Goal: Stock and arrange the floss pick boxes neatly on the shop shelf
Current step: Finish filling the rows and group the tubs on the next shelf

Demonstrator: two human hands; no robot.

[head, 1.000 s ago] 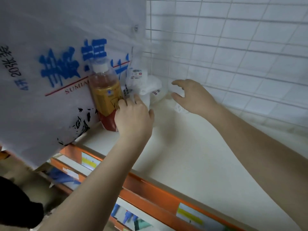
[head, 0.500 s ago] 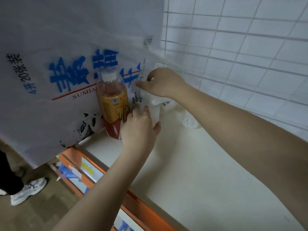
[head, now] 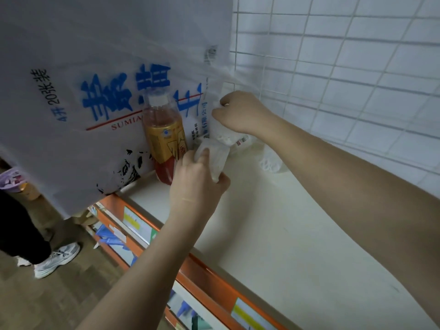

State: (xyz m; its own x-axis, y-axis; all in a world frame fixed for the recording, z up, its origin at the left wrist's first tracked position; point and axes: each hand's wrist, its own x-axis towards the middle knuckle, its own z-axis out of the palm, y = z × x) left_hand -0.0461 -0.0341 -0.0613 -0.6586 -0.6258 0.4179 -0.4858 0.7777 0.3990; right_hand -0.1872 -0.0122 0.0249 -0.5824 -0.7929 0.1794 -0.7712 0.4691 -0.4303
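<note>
No floss pick box can be made out in the head view. My left hand [head: 197,184] grips the lower end of a crumpled white plastic bag [head: 220,148] at the back left corner of the cream shelf [head: 273,234]. My right hand [head: 240,113] pinches the top of the same bag, just above, close to the wire grid. What the bag holds is hidden.
A tea bottle [head: 164,136] with a gold label stands left of the bag. A large white paper pack [head: 83,103] with blue print leans at the shelf's left end. A white wire grid [head: 345,75] backs the shelf. An orange price rail [head: 214,279] edges it. A person's sneaker [head: 56,259] is on the floor.
My right hand moved left from open above the shelf to pinch the bag's top. My left hand went from beside the bottle to grip the bag's lower end. The camera came closer.
</note>
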